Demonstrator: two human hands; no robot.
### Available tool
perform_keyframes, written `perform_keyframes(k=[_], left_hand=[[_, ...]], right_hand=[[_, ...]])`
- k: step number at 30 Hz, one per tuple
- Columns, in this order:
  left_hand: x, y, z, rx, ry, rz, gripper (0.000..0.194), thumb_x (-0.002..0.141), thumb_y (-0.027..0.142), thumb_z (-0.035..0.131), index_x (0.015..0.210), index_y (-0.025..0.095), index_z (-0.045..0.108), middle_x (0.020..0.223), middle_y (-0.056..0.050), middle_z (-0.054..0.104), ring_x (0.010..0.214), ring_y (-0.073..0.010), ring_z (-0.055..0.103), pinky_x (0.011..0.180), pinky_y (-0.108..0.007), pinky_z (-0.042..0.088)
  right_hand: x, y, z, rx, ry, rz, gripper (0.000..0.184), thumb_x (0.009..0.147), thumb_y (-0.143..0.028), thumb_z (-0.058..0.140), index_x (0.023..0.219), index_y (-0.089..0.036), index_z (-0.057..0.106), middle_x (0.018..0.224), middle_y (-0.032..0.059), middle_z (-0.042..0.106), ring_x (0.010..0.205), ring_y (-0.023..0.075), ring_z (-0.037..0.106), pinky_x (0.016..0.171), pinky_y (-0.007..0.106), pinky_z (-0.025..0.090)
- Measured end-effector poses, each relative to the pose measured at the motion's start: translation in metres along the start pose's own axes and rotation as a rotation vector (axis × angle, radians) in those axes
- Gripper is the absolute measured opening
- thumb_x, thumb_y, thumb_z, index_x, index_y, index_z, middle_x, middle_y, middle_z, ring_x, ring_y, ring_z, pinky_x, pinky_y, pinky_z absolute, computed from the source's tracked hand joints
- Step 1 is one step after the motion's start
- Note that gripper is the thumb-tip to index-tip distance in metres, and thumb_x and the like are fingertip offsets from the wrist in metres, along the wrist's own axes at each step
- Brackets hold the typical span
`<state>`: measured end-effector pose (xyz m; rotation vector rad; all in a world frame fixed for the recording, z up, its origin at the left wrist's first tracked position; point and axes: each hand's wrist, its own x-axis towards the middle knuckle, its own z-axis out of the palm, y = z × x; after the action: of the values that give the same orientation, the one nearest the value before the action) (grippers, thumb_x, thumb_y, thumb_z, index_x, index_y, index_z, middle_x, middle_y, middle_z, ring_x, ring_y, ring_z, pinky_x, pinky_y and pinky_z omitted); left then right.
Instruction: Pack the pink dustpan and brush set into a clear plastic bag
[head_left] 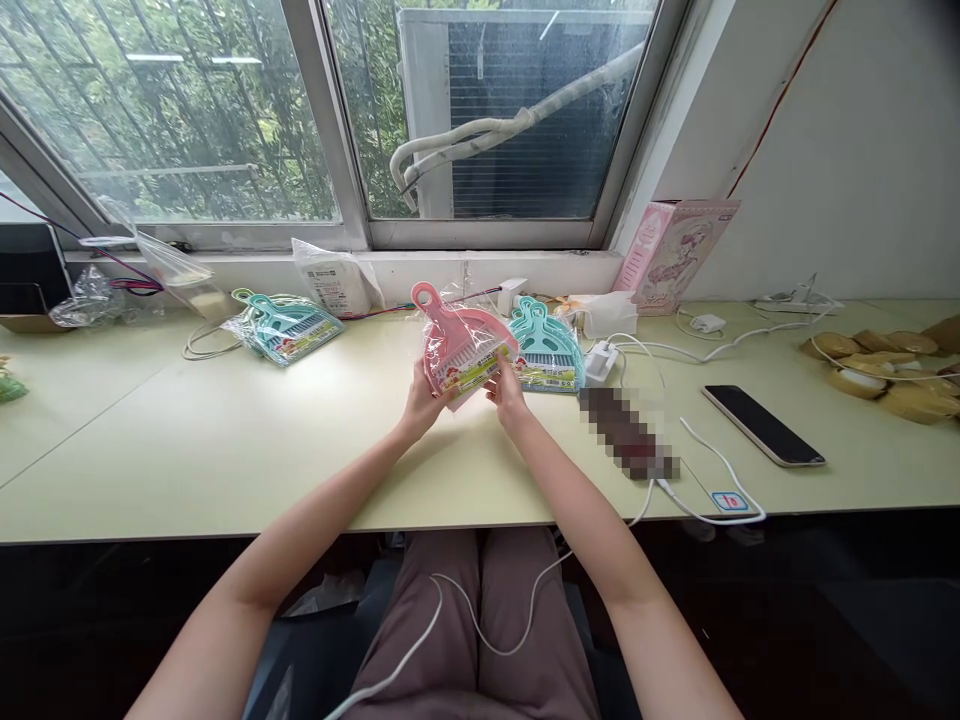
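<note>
Between my two hands is a pink dustpan and brush set (459, 338) in clear plastic wrap, raised a little over the table with its handle pointing up. My left hand (426, 405) grips its lower left corner. The lower right edge is held by my right hand (507, 390), thumb on the front over the label. Just behind and to the right lie wrapped turquoise dustpan sets (541, 345), partly overlapped by the pink one. More turquoise dustpan sets (289, 328) rest farther left, near the window.
A smartphone (765, 425) and a pixelated dark object (628, 435) with a white cable lie at right. Tape rolls (885, 370) sit on the far right. A pink box (671, 258) stands by the wall. A white plug adapter (600, 362) is beside the turquoise sets.
</note>
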<state>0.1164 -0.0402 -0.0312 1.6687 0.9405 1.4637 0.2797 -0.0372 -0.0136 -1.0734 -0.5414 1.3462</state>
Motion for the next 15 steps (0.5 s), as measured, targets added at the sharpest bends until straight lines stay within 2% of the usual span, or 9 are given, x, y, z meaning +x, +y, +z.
perform_keyframes(k=[2, 8, 15], left_hand=[[0.0009, -0.0018, -0.0005, -0.011, 0.015, 0.003, 0.072, 0.063, 0.034, 0.083, 0.120, 0.021, 0.042, 0.115, -0.008, 0.053, 0.111, -0.0288, 0.057, 0.086, -0.041, 0.052], [0.0016, -0.0049, -0.0012, -0.061, 0.035, -0.026, 0.071, 0.063, 0.033, 0.083, 0.118, 0.021, 0.042, 0.112, -0.007, 0.055, 0.108, -0.0267, 0.059, 0.087, -0.040, 0.051], [0.0014, -0.0054, 0.0006, -0.081, 0.029, -0.024, 0.075, 0.058, 0.031, 0.086, 0.120, 0.020, 0.044, 0.117, -0.008, 0.053, 0.112, -0.0291, 0.057, 0.087, -0.040, 0.053]], right_hand=[[0.0016, -0.0010, -0.0007, -0.004, -0.037, -0.005, 0.038, 0.074, -0.059, 0.064, 0.081, -0.023, 0.057, 0.071, -0.0016, 0.064, 0.057, 0.0117, 0.055, 0.047, 0.023, 0.032], [0.0051, -0.0010, -0.0023, -0.061, -0.101, -0.004, 0.021, 0.071, -0.035, 0.072, 0.079, -0.022, 0.057, 0.072, -0.0024, 0.065, 0.057, 0.0109, 0.056, 0.049, 0.022, 0.036], [0.0042, 0.0041, 0.0000, -0.036, -0.034, -0.002, 0.022, 0.072, -0.037, 0.072, 0.080, -0.023, 0.058, 0.075, -0.0021, 0.066, 0.059, 0.0117, 0.058, 0.052, 0.023, 0.041]])
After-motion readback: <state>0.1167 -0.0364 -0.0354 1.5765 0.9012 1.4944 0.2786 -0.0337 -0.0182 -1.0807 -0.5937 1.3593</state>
